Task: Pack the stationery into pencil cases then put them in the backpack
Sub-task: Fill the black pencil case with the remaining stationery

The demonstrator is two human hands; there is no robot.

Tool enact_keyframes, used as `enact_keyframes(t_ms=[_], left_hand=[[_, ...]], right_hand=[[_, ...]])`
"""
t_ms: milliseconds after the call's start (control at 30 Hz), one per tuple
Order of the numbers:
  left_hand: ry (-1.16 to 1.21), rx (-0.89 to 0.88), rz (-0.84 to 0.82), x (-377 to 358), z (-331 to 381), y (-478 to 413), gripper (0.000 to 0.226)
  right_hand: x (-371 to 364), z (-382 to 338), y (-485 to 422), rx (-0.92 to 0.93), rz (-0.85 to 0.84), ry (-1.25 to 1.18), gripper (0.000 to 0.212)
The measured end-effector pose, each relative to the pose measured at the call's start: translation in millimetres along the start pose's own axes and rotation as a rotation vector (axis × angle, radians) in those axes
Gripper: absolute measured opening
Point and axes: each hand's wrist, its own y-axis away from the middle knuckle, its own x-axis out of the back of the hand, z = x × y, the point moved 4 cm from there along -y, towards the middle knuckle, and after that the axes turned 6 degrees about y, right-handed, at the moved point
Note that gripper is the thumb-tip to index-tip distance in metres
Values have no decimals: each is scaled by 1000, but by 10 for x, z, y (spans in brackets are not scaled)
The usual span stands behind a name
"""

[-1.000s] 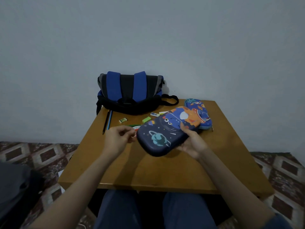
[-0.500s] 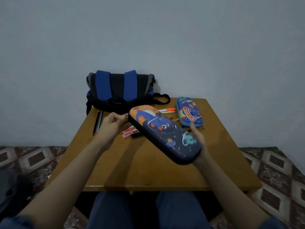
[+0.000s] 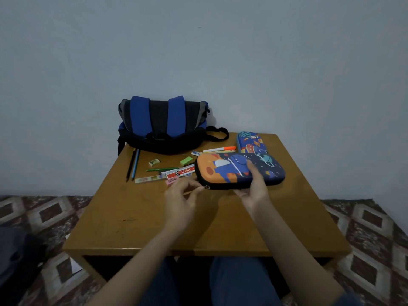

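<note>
Lying on right fingers [image 3: 251,168], pencil case [image 3: 229,173] corner touches left fingers [image 3: 195,188].

Only one mark reads clearly: white "g'soft" on the red band of a red-and-white stationery packet [image 3: 181,172], just left of the held pencil case [image 3: 220,171]. The pink eraser's [image 3: 171,181] print is too small to read.

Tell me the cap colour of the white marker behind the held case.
Orange, best seen in the head view: the marker's cap behind the pencil case.
</note>
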Motion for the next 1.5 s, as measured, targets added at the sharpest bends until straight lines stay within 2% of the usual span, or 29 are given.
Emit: enact_keyframes(t_ms=[133, 267, 333, 400, 500, 567, 633, 700, 767, 833, 900, 933, 1067, 1233, 1300, 1400, 1467, 1500], left_hand=[[-81, -4, -59, 56, -35, -14, 5], [-70, 52, -4, 227, -123, -92, 12], [-110, 28, -60, 283, -145, -126, 14], [-122, -7, -162, 276, -116, -113, 22], [-64, 12, -291, 235, -103, -106, 26], [-45, 72, -358, 189, -93, -105, 18], [-75, 145, -350, 155, -53, -106, 9], [-7, 224, -351, 65, 30, -74, 46], [171, 358, -430, -99, 119, 29, 82], [247, 424, -496, -278, 104, 173, 98], [166, 438, -493, -392, -35, 307, 114], [148, 470, -481, -415, -107, 359, 115], [289, 576, -471, -371, -168, 436, 95], [347, 652, -441, -239, -297, 393, 101], [392, 664, -446, -172, -305, 404, 101], [483, 725, -446, -84, -404, 334, 99], [499, 801, -329, -20, -528, 226, 84], [489, 808, -260, 48, -573, 170, 68]], right_hand=[[67, -30, -50, -20, -47, 88, 42], [134, -139, -39, -18, -168, 225, 21], [170, -165, -9, -16, -260, 333, 12], [180, -208, 40, -6, -348, 431, 12], [176, -304, 88, -3, -423, 530, 25], [165, -365, 88, 13, -411, 579, 33], [177, -377, 52, 23, -352, 620, 42], [187, -316, 39, 23, -287, 698, 46], [191, -190, 70, 25, -280, 801, 59], [194, -29, 113, 3, -325, 882, 66], [179, 122, 201, -48, -374, 993, 55], [203, 182, 214, -90, -364, 1036, 60], [344, 378, 132, -187, -336, 1041, 107], [277, 435, 122, -156, -355, 980, 127], [281, 464, 96, -152, -371, 950, 119], [301, 481, 65, -134, -389, 895, 77], [365, 491, 3, -132, -352, 890, 51], [401, 495, -24, -131, -326, 907, 43]])
